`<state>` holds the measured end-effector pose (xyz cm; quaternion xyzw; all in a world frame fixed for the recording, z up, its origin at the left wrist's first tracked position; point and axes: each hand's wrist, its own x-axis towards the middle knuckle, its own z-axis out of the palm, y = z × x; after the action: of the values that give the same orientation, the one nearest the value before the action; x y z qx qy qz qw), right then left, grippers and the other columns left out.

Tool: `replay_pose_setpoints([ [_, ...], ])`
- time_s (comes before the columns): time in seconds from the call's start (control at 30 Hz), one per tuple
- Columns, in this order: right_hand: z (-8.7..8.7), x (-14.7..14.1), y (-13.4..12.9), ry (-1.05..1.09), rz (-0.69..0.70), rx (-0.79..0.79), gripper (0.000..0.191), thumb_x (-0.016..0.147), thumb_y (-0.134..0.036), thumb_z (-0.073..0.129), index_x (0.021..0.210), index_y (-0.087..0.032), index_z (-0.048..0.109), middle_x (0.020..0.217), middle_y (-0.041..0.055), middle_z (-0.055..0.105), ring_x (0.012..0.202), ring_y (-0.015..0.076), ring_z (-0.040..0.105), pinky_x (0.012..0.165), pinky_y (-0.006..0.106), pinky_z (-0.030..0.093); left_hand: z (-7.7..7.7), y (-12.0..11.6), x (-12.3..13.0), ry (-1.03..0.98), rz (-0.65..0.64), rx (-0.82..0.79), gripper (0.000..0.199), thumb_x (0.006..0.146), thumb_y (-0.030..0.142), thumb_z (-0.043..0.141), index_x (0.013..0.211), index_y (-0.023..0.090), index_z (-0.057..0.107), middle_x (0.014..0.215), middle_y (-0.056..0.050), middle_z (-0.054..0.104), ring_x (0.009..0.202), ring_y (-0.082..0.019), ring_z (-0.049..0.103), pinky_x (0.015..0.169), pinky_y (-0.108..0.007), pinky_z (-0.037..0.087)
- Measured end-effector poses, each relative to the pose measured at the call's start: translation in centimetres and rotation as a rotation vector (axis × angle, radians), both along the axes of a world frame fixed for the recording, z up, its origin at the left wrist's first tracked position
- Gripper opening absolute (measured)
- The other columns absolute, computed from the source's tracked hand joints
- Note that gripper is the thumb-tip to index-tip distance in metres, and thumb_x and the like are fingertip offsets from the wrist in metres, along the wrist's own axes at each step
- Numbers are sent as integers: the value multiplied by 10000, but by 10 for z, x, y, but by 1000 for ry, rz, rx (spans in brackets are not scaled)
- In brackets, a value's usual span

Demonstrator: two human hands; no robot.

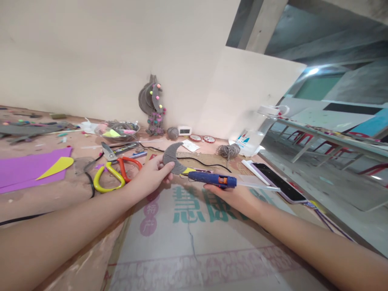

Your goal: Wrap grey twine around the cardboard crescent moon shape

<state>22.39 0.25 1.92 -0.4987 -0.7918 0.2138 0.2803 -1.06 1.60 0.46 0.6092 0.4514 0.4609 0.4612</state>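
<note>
My left hand (156,173) pinches a crescent (172,158) wrapped in grey yarn, its fingers closed on the left side. A yellow tip (187,171) shows at the crescent's lower right end. My right hand (232,196) is closed round a blue hot glue gun (212,179), with its nozzle pointing left at that yellow end. I cannot tell whether nozzle and crescent touch. A clear glue stick (257,184) juts from the gun's back. Both hands are above a printed cardboard sheet (163,250).
Left of my hands lie scissors (109,178) and purple sheets (33,167). Behind are a bowl of scraps (118,131), a pompom-trimmed grey ornament (153,105), a small clock (184,130) and a yarn bundle (228,150). A plastic jug (250,135) and a phone (279,182) stand or lie at right.
</note>
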Motion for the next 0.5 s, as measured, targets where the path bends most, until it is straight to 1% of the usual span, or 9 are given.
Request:
replay_pose_setpoints([
  [0.07, 1, 0, 0, 5, -10, -8, 273, 774, -429, 578, 977, -250, 615, 893, -1, 681, 806, 182, 632, 719, 280, 498, 1, 0, 0, 12, 10, -5, 188, 791, 362, 516, 744, 185, 474, 531, 46, 542, 454, -90, 499, 454, -191, 398],
  [0.17, 1, 1, 0, -6, -37, -12, 275, 760, -451, 582, 948, -255, 621, 820, -5, 683, 738, 183, 632, 656, 269, 494, 1, 0, 0, 25, 21, -4, 178, 800, 351, 509, 750, 184, 468, 529, 48, 542, 461, -87, 503, 464, -188, 406],
  [0.3, -1, 3, 2, -30, -53, 25, 260, 749, -460, 585, 877, -238, 630, 739, -7, 670, 664, 177, 619, 583, 259, 474, 0, 0, 1, 24, 18, 4, 175, 803, 345, 507, 749, 184, 468, 528, 49, 543, 458, -85, 501, 457, -184, 400],
  [0.4, -2, 4, 3, -57, -79, 35, 286, 746, -487, 573, 828, -217, 622, 700, -7, 655, 629, 167, 604, 559, 252, 457, 1, -2, 1, 19, 25, -1, 178, 798, 346, 513, 744, 183, 469, 523, 49, 542, 452, -87, 501, 453, -186, 396],
  [0.5, -1, 4, 3, -92, -102, 9, 324, 753, -526, 544, 786, -210, 603, 667, -10, 638, 617, 164, 597, 549, 247, 446, 3, -3, 1, 14, 24, -3, 179, 797, 347, 515, 743, 181, 473, 518, 48, 540, 451, -87, 497, 453, -186, 392],
])
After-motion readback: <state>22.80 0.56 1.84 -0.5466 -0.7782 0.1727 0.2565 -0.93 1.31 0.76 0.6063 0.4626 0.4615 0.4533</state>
